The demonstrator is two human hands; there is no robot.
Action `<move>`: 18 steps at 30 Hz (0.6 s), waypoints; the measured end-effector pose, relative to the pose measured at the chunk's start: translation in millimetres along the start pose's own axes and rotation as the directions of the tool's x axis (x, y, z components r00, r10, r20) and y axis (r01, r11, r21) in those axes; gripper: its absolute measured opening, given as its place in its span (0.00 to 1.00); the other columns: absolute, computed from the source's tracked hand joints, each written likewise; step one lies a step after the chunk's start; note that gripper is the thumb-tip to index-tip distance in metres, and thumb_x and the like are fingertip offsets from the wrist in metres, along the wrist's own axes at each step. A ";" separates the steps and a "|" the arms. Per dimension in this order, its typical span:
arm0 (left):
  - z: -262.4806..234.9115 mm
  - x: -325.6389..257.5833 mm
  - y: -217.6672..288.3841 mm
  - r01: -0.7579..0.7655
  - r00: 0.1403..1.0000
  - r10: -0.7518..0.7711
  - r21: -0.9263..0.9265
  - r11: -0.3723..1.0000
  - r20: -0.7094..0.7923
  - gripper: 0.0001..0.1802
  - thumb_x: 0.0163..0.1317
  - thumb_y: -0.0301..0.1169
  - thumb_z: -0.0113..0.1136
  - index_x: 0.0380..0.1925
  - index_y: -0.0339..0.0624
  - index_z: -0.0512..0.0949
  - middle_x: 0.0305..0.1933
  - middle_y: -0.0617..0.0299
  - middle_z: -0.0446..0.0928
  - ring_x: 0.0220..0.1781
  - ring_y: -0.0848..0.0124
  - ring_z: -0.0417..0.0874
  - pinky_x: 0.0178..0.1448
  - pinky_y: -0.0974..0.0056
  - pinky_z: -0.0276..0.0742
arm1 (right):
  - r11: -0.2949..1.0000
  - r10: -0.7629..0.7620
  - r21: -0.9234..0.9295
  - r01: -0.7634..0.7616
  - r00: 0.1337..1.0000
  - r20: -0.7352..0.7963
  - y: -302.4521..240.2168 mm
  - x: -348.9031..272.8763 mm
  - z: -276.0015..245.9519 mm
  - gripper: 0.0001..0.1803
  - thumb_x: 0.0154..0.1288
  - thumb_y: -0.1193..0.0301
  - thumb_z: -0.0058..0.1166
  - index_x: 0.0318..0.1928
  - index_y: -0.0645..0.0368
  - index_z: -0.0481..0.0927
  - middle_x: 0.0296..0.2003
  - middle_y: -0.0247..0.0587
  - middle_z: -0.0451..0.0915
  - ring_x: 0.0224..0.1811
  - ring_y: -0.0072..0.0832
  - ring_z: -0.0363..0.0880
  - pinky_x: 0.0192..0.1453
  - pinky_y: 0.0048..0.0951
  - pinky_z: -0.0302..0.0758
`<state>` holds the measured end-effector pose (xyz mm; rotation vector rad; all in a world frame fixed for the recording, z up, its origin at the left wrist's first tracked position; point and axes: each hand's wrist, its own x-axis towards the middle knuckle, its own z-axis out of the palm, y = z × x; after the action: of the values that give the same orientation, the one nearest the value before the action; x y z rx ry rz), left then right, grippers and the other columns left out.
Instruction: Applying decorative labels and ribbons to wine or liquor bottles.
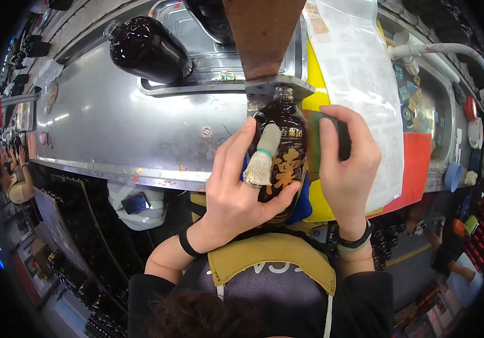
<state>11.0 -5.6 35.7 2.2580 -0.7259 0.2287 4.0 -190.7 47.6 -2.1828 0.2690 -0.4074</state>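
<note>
In front of me stands or lies a dark brown glass bottle (295,123) with gold lettering, its neck toward a metal bracket (304,85). My left hand (232,188) wraps round its left side, thumb across the lower front. One finger of that hand wears a knitted cloth finger cover (263,158) with a green band. On the bottle's right, my right hand (348,149) is curled, thumb and fingers bent toward a blurred dark greenish flat piece (314,141). What that piece is, I cannot make out. Blue material (305,204) shows beneath the bottle.
Another dark bottle (149,50) lies on the steel worktop (112,121), by a metal tray (211,87). A brown upright post (264,34) rises behind the bracket. White sheets (360,73) cover yellow and red boards at right. Beyond are a sink and white pipe (450,49).
</note>
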 end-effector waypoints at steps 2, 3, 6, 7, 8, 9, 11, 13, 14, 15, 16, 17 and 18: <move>-1.6 0.4 3.0 0.011 0.999 -0.012 0.037 0.999 0.036 0.29 0.51 0.40 0.81 0.49 0.31 0.85 0.70 0.31 0.70 0.58 0.39 0.82 0.57 0.51 0.86 | 0.997 0.018 -0.080 -0.021 0.999 -0.039 8.0 5.4 -5.5 0.06 0.69 0.79 0.60 0.45 0.64 0.83 0.37 0.47 0.85 0.37 0.40 0.86 0.42 0.36 0.79; -1.8 0.4 4.0 0.012 0.999 -0.013 0.039 0.999 0.034 0.29 0.51 0.40 0.81 0.49 0.31 0.85 0.70 0.31 0.70 0.58 0.39 0.82 0.57 0.51 0.86 | 0.997 -0.016 -0.073 0.011 0.998 -0.058 15.2 5.9 -6.3 0.05 0.70 0.79 0.60 0.45 0.66 0.84 0.37 0.47 0.85 0.36 0.37 0.85 0.42 0.33 0.78; -2.6 1.1 6.8 -0.003 0.998 -0.003 0.081 0.997 0.070 0.24 0.53 0.39 0.78 0.47 0.36 0.87 0.70 0.29 0.69 0.58 0.38 0.82 0.54 0.52 0.87 | 0.999 0.041 -0.003 -0.041 0.995 -0.087 12.6 6.5 -12.4 0.06 0.72 0.78 0.59 0.46 0.66 0.84 0.36 0.45 0.85 0.37 0.34 0.85 0.42 0.32 0.78; -3.1 2.5 8.6 -0.015 0.994 0.002 0.125 0.992 0.106 0.22 0.53 0.38 0.77 0.46 0.39 0.88 0.70 0.28 0.68 0.58 0.38 0.82 0.53 0.52 0.87 | 0.998 0.052 0.024 -0.051 0.994 -0.091 11.5 7.3 -13.0 0.06 0.73 0.78 0.58 0.47 0.66 0.84 0.37 0.44 0.85 0.37 0.31 0.84 0.44 0.32 0.78; -3.6 4.2 11.1 -0.029 0.990 0.005 0.168 0.985 0.142 0.20 0.53 0.38 0.76 0.45 0.41 0.88 0.70 0.27 0.68 0.58 0.38 0.82 0.52 0.52 0.88 | 0.998 0.052 0.025 -0.050 0.995 -0.088 11.9 6.6 -12.4 0.06 0.73 0.78 0.58 0.47 0.66 0.84 0.37 0.44 0.85 0.37 0.31 0.84 0.44 0.32 0.78; -4.2 6.3 16.2 0.015 0.986 -0.041 0.156 0.988 0.164 0.23 0.48 0.32 0.77 0.48 0.45 0.88 0.70 0.29 0.65 0.59 0.39 0.79 0.59 0.48 0.83 | 0.996 0.069 0.055 -0.064 0.993 -0.094 12.9 6.8 -12.3 0.07 0.73 0.78 0.58 0.47 0.66 0.85 0.37 0.45 0.85 0.38 0.32 0.84 0.45 0.32 0.78; -1.4 8.4 19.1 0.003 0.988 -0.030 0.175 0.985 0.154 0.24 0.47 0.32 0.77 0.48 0.45 0.88 0.70 0.30 0.66 0.59 0.38 0.79 0.58 0.48 0.83 | 0.995 0.059 0.084 -0.051 0.995 -0.085 17.6 7.7 -12.1 0.08 0.74 0.78 0.57 0.49 0.66 0.84 0.38 0.44 0.85 0.40 0.33 0.84 0.48 0.32 0.78; 0.0 7.4 20.4 -0.010 0.993 -0.016 0.219 0.976 0.120 0.26 0.48 0.33 0.78 0.50 0.42 0.87 0.68 0.30 0.69 0.60 0.38 0.80 0.58 0.50 0.84 | 0.999 0.004 0.033 -0.003 0.999 -0.041 16.1 11.3 -15.7 0.10 0.74 0.78 0.57 0.52 0.66 0.83 0.40 0.44 0.85 0.42 0.33 0.85 0.50 0.32 0.78; 1.5 5.4 19.3 -0.009 0.993 -0.018 0.222 0.975 0.117 0.26 0.48 0.33 0.78 0.50 0.42 0.87 0.68 0.30 0.69 0.60 0.38 0.80 0.58 0.50 0.84 | 0.999 -0.045 -0.019 0.046 0.999 0.002 13.7 13.7 -17.8 0.12 0.74 0.78 0.56 0.54 0.65 0.83 0.42 0.44 0.85 0.43 0.34 0.85 0.51 0.32 0.78; 4.3 2.1 17.0 0.022 0.998 -0.030 0.162 0.987 0.051 0.28 0.49 0.34 0.79 0.52 0.38 0.86 0.67 0.31 0.71 0.60 0.38 0.81 0.60 0.50 0.84 | 0.999 -0.045 -0.021 0.045 0.999 0.003 11.0 16.4 -19.6 0.12 0.74 0.78 0.56 0.54 0.65 0.83 0.42 0.44 0.85 0.43 0.34 0.85 0.51 0.32 0.78; 6.3 -0.3 15.2 0.048 0.999 -0.046 0.099 0.994 -0.014 0.30 0.51 0.36 0.80 0.54 0.35 0.85 0.66 0.31 0.72 0.60 0.39 0.82 0.61 0.51 0.84 | 0.992 -0.115 -0.048 0.117 0.993 0.038 7.3 20.7 -21.7 0.13 0.74 0.79 0.56 0.56 0.65 0.82 0.44 0.44 0.85 0.44 0.34 0.86 0.51 0.31 0.78; 7.0 -0.4 12.7 0.026 0.999 -0.024 0.071 0.997 -0.034 0.32 0.55 0.40 0.79 0.52 0.26 0.83 0.68 0.25 0.71 0.61 0.36 0.82 0.61 0.50 0.85 | 0.979 -0.184 -0.072 0.190 0.980 0.075 4.1 24.2 -23.3 0.15 0.73 0.80 0.56 0.58 0.64 0.81 0.45 0.45 0.85 0.44 0.35 0.86 0.51 0.30 0.79; 7.3 -1.3 10.8 0.028 0.999 -0.026 0.066 0.997 -0.033 0.32 0.55 0.40 0.79 0.52 0.26 0.83 0.68 0.25 0.71 0.61 0.36 0.82 0.61 0.50 0.85 | 0.979 -0.182 -0.076 0.188 0.980 0.078 1.7 25.2 -23.0 0.15 0.73 0.80 0.56 0.58 0.64 0.81 0.45 0.45 0.85 0.44 0.35 0.86 0.51 0.30 0.79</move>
<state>3.5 -16.2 36.6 2.3205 -0.6797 0.2790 18.4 -216.9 64.0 -2.3076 0.0443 -0.4282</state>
